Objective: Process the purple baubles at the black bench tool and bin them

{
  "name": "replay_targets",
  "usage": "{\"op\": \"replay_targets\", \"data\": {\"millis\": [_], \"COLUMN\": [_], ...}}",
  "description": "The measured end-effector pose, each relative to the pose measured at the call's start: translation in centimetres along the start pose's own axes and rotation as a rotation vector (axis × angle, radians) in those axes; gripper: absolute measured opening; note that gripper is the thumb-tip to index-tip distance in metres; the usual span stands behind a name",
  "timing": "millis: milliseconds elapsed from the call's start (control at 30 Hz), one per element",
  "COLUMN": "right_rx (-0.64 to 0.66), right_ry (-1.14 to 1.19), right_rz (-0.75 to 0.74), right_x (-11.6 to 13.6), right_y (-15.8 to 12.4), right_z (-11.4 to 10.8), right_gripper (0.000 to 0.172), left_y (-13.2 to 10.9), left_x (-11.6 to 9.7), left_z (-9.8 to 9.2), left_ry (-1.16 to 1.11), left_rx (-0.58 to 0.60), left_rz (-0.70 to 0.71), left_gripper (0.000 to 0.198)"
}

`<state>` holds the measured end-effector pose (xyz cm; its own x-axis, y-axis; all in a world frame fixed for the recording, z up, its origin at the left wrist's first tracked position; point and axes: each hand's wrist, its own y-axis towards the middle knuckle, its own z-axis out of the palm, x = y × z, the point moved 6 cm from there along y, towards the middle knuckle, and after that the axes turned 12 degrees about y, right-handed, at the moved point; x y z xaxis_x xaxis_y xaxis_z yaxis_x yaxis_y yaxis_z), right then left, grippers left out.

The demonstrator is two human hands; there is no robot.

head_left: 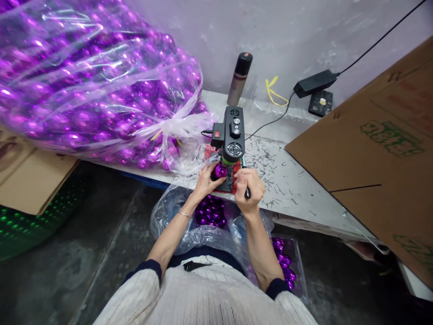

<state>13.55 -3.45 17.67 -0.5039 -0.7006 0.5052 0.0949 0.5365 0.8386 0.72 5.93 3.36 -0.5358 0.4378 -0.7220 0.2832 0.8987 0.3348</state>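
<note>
My left hand [205,179] is closed on a shiny purple ball [220,170], holding it under the head of a small black benchtop machine [232,135] on the white table [297,189]. My right hand [249,188] is wrapped round the machine's black lever handle [246,192], just right of the ball. The machine stands on a red patterned base [234,178]. Below my arms, a clear plastic bag [209,212] in my lap holds several more purple balls.
A huge clear bag of purple balls [91,85] fills the table's left. A grey spray can [239,79], a black power adapter [314,82] with cable and a large cardboard sheet [379,149] lie right. Small metal bits litter the tabletop. A clear tray of purple balls [286,266] sits low right.
</note>
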Motion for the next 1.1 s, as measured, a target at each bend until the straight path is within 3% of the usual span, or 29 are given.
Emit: {"op": "replay_targets", "data": {"millis": [100,300,567,867,1100], "right_rx": [-0.001,0.007,-0.013,-0.065,-0.147], "right_ry": [-0.017,-0.024,-0.016,0.003,0.008], "right_rz": [0.002,-0.006,-0.011,-0.010,-0.031], "right_x": [-0.1,-0.1,0.1,-2.0,-2.7], "right_y": [-0.1,-0.3,-0.3,-3.7,-4.5], "right_z": [0.0,0.0,0.0,0.5,0.8], "right_gripper": [0.023,0.021,0.022,0.018,0.023], "left_y": [-0.5,-0.1,-0.7,-1.0,-1.1], "left_x": [0.0,-0.6,0.1,0.1,0.2], "left_z": [-0.1,-0.2,1.0,1.0,1.1], "left_ry": [-0.039,0.012,0.050,0.027,0.012], "left_rx": [0.012,0.061,-0.027,-0.028,-0.031], "left_rz": [-0.034,-0.001,0.079,0.053,0.055], "left_gripper": [0.075,0.064,0.069,0.067,0.067]}}
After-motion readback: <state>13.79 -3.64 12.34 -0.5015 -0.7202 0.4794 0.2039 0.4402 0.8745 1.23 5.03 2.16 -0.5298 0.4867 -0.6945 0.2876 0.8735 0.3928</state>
